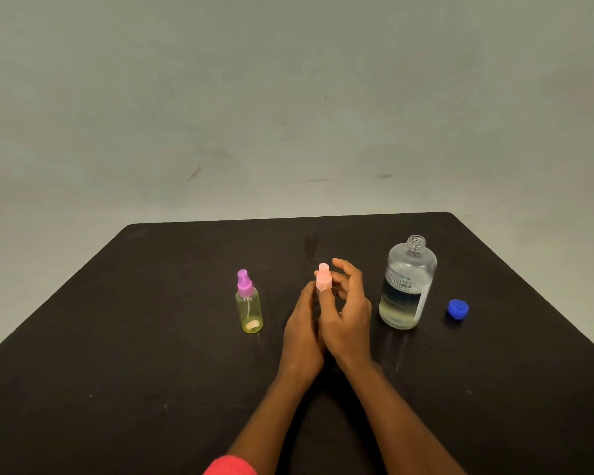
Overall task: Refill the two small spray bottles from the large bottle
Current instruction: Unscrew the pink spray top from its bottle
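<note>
A small spray bottle with a pink spray head [323,277] stands at the table's middle; its body is hidden behind my hands. My left hand [304,323] wraps the body. My right hand [347,317] has thumb and fingers at the pink head. To the left, a yellowish spray bottle with a purple head [248,305] stands upright, apart from my hands. On the right stands the large clear bottle [406,286], uncapped, partly filled with pale liquid. Its blue cap [457,308] lies further right.
All objects rest on a black table [151,337] whose far edge meets a plain grey wall. A red sleeve cuff [230,466] shows at the bottom edge.
</note>
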A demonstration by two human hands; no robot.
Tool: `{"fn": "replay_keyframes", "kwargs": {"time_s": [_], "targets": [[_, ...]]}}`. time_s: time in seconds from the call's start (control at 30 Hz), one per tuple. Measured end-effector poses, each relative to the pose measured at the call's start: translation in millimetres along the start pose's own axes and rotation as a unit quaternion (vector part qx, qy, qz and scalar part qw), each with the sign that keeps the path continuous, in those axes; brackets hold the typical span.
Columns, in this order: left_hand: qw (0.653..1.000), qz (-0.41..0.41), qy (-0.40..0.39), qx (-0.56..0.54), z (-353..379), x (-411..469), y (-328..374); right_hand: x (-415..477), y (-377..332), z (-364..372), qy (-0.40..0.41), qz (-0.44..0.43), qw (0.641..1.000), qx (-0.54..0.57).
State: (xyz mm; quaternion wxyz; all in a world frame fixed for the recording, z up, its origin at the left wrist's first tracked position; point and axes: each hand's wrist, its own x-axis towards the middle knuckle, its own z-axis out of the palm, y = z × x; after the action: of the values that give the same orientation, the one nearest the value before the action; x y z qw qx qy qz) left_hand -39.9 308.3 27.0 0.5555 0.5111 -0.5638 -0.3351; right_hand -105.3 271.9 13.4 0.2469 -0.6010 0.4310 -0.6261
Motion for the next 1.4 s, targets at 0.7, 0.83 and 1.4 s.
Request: {"fn": "replay_keyframes", "kwargs": {"time_s": [0.7, 0.83, 1.4], "targets": [[1.000, 0.013, 0.003, 0.000, -0.8, 0.6, -4.7, -1.0, -6.3, 0.1, 0.004, -0.012, 1.000, 0.007], [0.999, -0.008, 0.017, -0.026, 1.7, 1.4, -8.5, -0.3, -0.8, 1.6, 0.020, -0.014, 1.000, -0.003], [0.994, 0.057, -0.001, 0.091, -2.3, 4.2, -26.8, 2.1, -23.0, -13.9, 0.131, -0.151, 0.979, 0.041]]}}
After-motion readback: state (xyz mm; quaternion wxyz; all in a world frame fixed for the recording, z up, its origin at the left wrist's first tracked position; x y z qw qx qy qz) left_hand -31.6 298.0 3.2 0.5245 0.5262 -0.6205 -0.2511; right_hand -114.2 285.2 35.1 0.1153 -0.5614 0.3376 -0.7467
